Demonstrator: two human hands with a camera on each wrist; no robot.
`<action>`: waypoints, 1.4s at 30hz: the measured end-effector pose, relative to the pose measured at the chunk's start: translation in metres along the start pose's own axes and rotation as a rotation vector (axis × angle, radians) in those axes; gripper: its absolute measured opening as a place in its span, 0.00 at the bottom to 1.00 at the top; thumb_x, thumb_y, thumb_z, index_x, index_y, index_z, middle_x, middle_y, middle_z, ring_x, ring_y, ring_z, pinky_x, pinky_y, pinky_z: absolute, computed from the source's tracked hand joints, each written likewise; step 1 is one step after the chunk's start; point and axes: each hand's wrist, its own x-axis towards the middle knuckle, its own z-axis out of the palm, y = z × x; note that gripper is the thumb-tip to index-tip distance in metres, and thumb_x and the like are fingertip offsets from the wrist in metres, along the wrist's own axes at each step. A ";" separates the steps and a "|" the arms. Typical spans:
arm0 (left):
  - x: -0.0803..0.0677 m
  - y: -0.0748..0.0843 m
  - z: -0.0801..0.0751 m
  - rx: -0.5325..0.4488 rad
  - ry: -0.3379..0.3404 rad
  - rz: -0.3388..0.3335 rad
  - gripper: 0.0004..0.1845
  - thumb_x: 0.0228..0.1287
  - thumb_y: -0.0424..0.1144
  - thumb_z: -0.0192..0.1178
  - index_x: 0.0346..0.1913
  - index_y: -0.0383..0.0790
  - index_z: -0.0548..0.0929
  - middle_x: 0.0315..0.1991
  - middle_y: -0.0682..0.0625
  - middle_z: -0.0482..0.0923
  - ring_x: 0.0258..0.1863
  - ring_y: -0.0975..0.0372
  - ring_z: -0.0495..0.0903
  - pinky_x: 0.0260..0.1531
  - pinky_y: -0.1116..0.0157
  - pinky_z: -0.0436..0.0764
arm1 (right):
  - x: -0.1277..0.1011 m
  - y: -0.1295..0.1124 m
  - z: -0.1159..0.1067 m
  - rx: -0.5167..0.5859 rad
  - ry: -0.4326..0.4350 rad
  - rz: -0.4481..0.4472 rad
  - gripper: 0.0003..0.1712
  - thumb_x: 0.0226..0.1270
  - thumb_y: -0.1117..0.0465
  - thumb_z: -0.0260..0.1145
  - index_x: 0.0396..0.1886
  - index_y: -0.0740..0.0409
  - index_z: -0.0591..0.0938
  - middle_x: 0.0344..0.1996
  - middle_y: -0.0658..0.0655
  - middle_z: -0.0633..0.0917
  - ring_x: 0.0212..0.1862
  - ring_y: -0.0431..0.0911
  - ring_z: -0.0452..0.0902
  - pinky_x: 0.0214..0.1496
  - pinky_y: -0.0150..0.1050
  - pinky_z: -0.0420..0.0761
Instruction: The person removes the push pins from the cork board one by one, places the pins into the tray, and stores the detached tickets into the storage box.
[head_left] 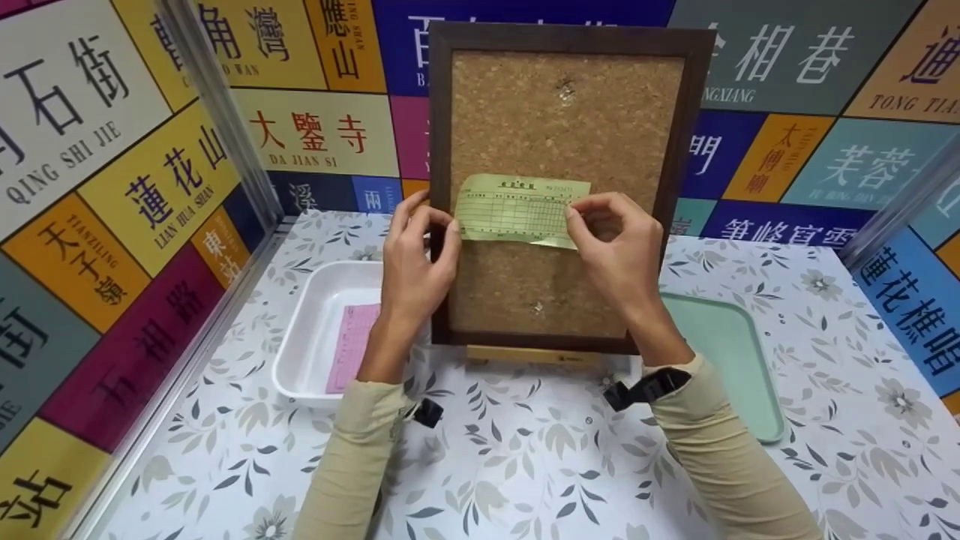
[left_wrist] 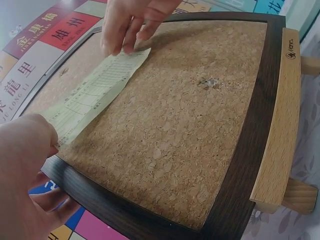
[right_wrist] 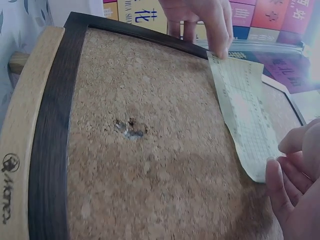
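A pale yellow-green printed slip (head_left: 517,210) lies flat against the cork board (head_left: 562,135), which stands upright in a dark brown frame on a wooden easel (left_wrist: 280,115). My left hand (head_left: 439,221) holds the slip's left end, thumb on the paper and fingers round the frame's left edge. At the right end, my right hand (head_left: 581,214) pinches the slip between thumb and forefinger. The left wrist view shows the slip (left_wrist: 95,90) stretched between my left hand (left_wrist: 30,150) and right hand (left_wrist: 130,30). In the right wrist view the slip (right_wrist: 245,110) hangs by my right hand (right_wrist: 295,175).
A white tray (head_left: 300,352) with a pink slip (head_left: 349,345) sits left of the board on the floral tabletop. A mint green tray (head_left: 742,360) lies to the right. Two worn marks (head_left: 566,88) (head_left: 536,306) dot the cork. Walls of coloured sign panels (head_left: 112,187) close in the left and back.
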 end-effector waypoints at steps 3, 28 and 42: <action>0.000 0.000 -0.001 -0.014 -0.002 -0.015 0.08 0.77 0.42 0.64 0.40 0.41 0.86 0.71 0.43 0.78 0.75 0.58 0.75 0.69 0.60 0.81 | -0.005 -0.006 -0.007 0.037 0.002 0.007 0.04 0.69 0.68 0.76 0.40 0.65 0.91 0.39 0.58 0.90 0.36 0.45 0.88 0.39 0.29 0.86; 0.005 -0.003 -0.017 -0.075 0.034 -0.019 0.07 0.76 0.40 0.64 0.42 0.40 0.86 0.58 0.48 0.87 0.57 0.62 0.86 0.50 0.64 0.90 | -0.037 0.024 -0.065 -0.016 -0.069 0.082 0.04 0.68 0.70 0.76 0.41 0.66 0.91 0.32 0.56 0.89 0.31 0.40 0.82 0.30 0.25 0.79; 0.008 -0.011 -0.027 -0.112 0.055 -0.030 0.08 0.78 0.39 0.63 0.44 0.37 0.87 0.39 0.48 0.89 0.39 0.63 0.88 0.47 0.64 0.90 | -0.051 0.050 -0.100 -0.128 -0.043 0.170 0.06 0.69 0.65 0.77 0.44 0.60 0.92 0.37 0.52 0.91 0.36 0.36 0.86 0.33 0.23 0.81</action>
